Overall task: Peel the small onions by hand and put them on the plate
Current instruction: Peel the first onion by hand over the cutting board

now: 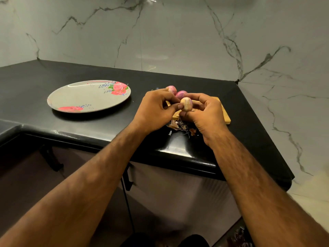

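A small pale onion [186, 103] is held up between both hands above a wooden board [225, 116]. My right hand [204, 114] grips it from the right and below. My left hand [156, 108] pinches its left side with thumb and fingertips. Two pink unpeeled onions [171, 89] [181, 94] lie just behind the hands on the board's far end. A pile of dry skins and roots [179, 126] lies on the counter under my hands. The flowered plate [85, 98] sits to the left with nothing on it.
The black counter [106, 125] ends in a rounded front edge close to my wrists. Marble walls rise behind and at the right. Cabinet doors with dark handles [128, 179] stand below the counter.
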